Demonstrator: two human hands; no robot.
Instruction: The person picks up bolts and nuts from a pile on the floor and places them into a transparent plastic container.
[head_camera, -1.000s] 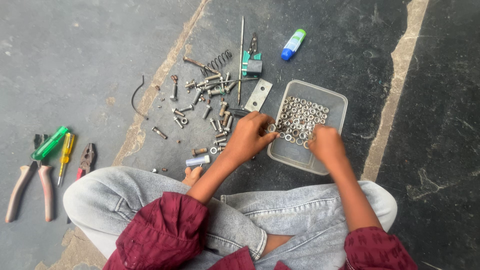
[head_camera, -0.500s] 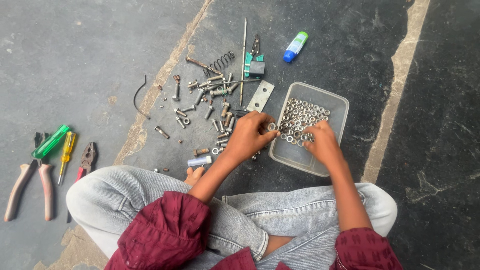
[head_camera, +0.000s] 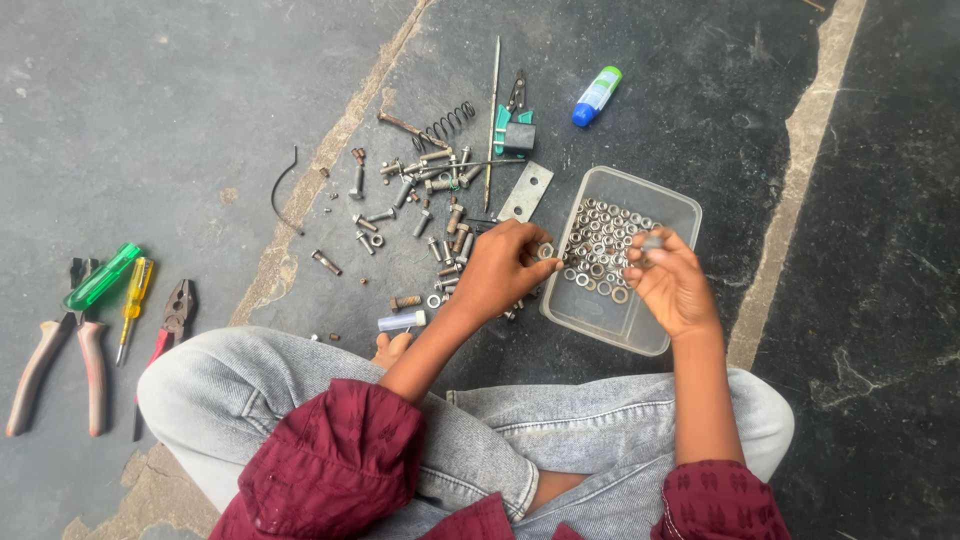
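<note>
I sit cross-legged on a stone floor. A clear plastic tub (head_camera: 655, 205) holds several metal nuts (head_camera: 600, 238). My left hand (head_camera: 505, 268) rests at the tub's left rim, its fingertips pinching a small nut (head_camera: 546, 250). My right hand (head_camera: 672, 280) is raised over the tub's right side, palm turned up, fingers curled around a small metal piece (head_camera: 650, 243). Loose bolts and screws (head_camera: 420, 195) lie scattered on the floor just left of my left hand.
A coil spring (head_camera: 447, 122), a long thin rod (head_camera: 491, 115), a flat metal plate (head_camera: 527, 191) and a blue-and-white tube (head_camera: 596, 96) lie beyond the bolts. Pliers (head_camera: 60, 350), a green screwdriver (head_camera: 100, 278), a yellow screwdriver (head_camera: 130, 305) and small cutters (head_camera: 172, 315) sit at far left.
My right hand has lifted out of the nuts and turned palm up with a small metal piece in its fingers. My left hand stays at the tub's rim.
</note>
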